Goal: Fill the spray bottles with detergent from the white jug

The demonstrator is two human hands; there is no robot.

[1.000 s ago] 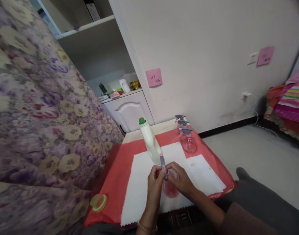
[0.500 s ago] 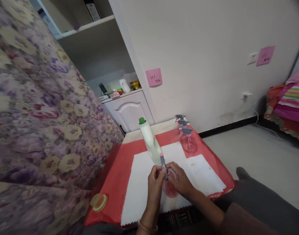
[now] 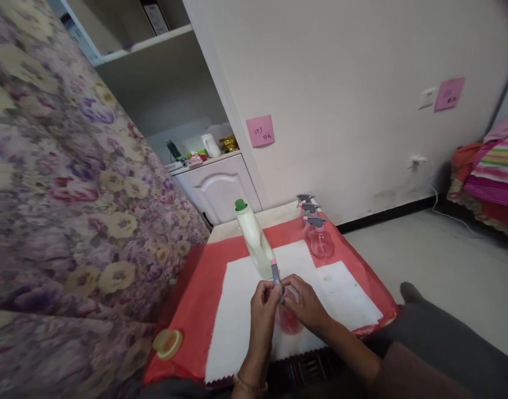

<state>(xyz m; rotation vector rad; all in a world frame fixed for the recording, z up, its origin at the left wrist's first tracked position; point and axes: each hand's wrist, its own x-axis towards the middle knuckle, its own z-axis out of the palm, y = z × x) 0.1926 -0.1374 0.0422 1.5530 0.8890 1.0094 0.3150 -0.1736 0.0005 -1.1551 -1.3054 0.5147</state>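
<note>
A pink transparent spray bottle (image 3: 290,322) stands on the white cloth (image 3: 232,310) near the table's front edge. Its grey spray head (image 3: 276,274), with a pink tip, is gripped between my left hand (image 3: 263,302) and my right hand (image 3: 304,302). The fingers of both hands are closed around the head and neck; they hide the joint between head and bottle. Just behind my hands stands a tall pale green bottle (image 3: 256,244) with a green piece (image 3: 240,205) in its mouth, its handle facing right.
Several pink spray bottles (image 3: 322,245) with grey heads stand in a row at the table's back right. A round yellowish cap (image 3: 169,344) lies on the red cover (image 3: 195,293) at the front left. A floral curtain (image 3: 71,221) hangs along the left side.
</note>
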